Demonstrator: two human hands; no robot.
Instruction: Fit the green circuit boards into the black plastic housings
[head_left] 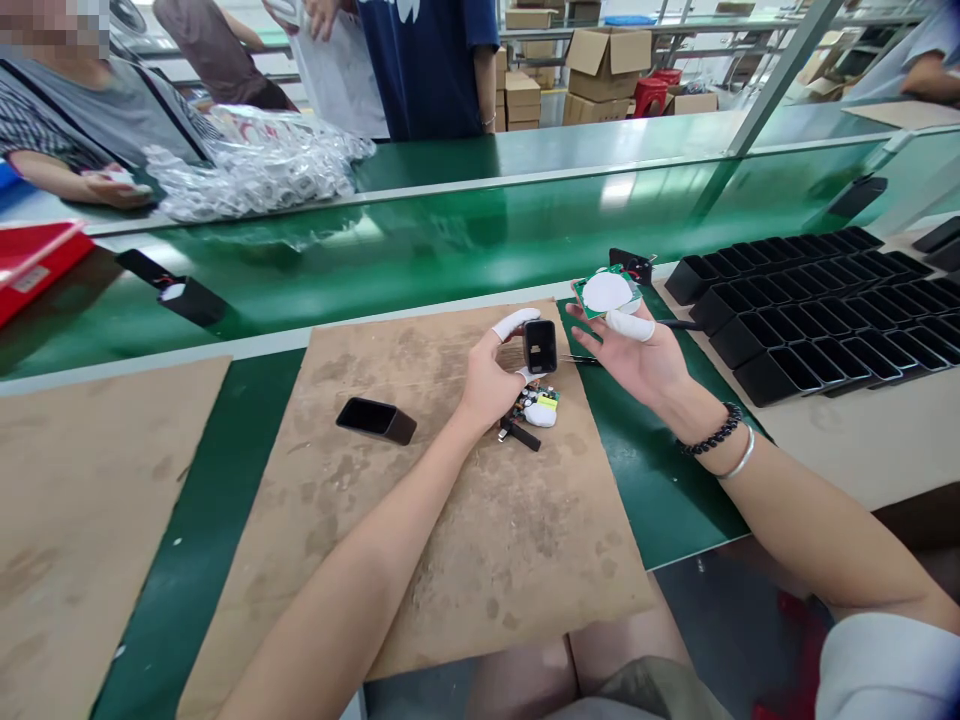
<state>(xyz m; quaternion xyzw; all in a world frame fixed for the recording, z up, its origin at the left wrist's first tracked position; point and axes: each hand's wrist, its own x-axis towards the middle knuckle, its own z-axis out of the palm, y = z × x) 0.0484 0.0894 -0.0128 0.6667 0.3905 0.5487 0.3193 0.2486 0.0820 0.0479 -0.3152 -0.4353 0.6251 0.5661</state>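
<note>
My left hand, with white finger cots on, grips a small black plastic housing whose open end faces me. In my right hand, a green circuit board with a large white pad is held between thumb and fingers; a white cot covers the thumb. A black end piece with wires is just behind the board. Below my left hand, a second circuit board with white and yellow parts lies on the cardboard, beside a black piece. Another black housing lies on its side to the left.
Rows of black housings stand at the right. Tweezers lie near my hands. Beyond the cardboard mat runs a green conveyor belt carrying a black unit. A red bin is at left. Co-workers stand across the belt near bagged parts.
</note>
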